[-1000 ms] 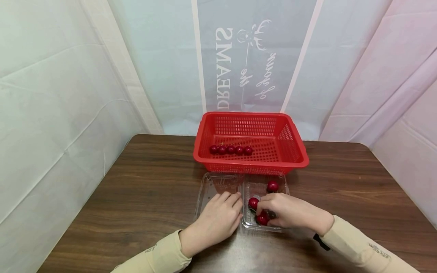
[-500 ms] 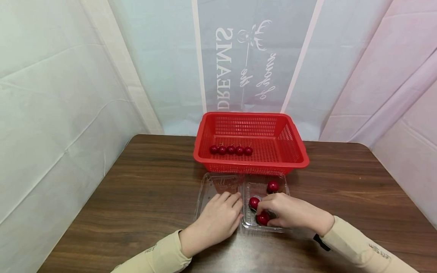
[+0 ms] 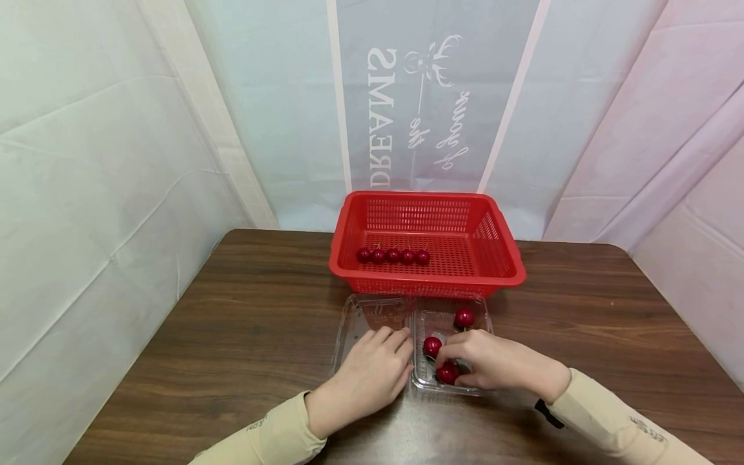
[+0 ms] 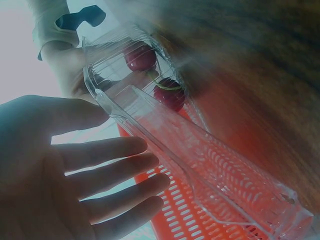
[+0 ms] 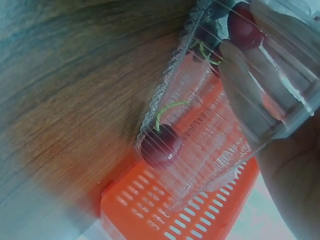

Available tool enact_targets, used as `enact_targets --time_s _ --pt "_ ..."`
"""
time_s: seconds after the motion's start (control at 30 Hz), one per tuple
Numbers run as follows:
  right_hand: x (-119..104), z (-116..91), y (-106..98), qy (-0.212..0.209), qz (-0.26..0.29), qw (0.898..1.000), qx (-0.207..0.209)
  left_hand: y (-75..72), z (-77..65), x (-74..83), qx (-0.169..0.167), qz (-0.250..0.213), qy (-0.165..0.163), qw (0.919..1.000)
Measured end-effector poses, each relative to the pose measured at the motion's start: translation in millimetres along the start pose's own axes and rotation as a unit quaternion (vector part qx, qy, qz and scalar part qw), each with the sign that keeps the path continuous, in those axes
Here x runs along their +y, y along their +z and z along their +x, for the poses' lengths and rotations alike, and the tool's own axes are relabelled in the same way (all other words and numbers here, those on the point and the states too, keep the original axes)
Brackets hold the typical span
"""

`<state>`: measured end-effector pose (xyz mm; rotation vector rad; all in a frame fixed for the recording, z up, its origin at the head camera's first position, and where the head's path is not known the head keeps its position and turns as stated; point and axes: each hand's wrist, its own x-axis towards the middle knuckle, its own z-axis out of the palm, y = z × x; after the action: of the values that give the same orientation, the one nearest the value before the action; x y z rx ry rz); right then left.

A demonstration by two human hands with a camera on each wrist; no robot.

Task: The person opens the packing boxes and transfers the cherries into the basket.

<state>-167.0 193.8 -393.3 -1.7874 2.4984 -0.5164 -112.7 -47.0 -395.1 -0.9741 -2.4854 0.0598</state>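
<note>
A clear plastic clamshell box point(image 3: 444, 389) lies unfolded, its lid half point(image 3: 344, 323) on the left. My left hand point(image 3: 372, 368) rests at the fold between the halves; in the left wrist view its fingers point(image 4: 125, 168) are spread and fairly straight against the plastic edge. Inside the right half, my right hand point(image 3: 496, 363) holds a red cherry point(image 3: 447, 372) near the front wall, with fingertips and thumb on either side, as the right wrist view also shows on that cherry point(image 5: 244, 26). Another cherry point(image 3: 432, 346) sits just beside those fingers, and one more point(image 3: 464, 317) lies at the back right.
Directly behind the clamshell stands a red perforated basket point(image 3: 427, 280). Several cherries point(image 3: 393, 256) form a row along its front left floor. Brown wood-grain tabletop point(image 3: 256, 310) stretches to both sides, and pale curtains point(image 3: 302, 116) hang around the table's back and sides.
Both hands keep nearly the same place. The cherries by the right hand's fingertips shift very slightly; the basket, its cherries and the clamshell stay put.
</note>
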Motion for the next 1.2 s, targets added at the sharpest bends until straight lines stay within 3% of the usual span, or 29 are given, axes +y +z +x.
enact_targets --time_s 1.2 --pt "-7.9 -2.6 -28.3 0.011 -0.045 0.998 0.048 0.8 -0.4 0.0 -0.001 -0.002 0.0 1.0"
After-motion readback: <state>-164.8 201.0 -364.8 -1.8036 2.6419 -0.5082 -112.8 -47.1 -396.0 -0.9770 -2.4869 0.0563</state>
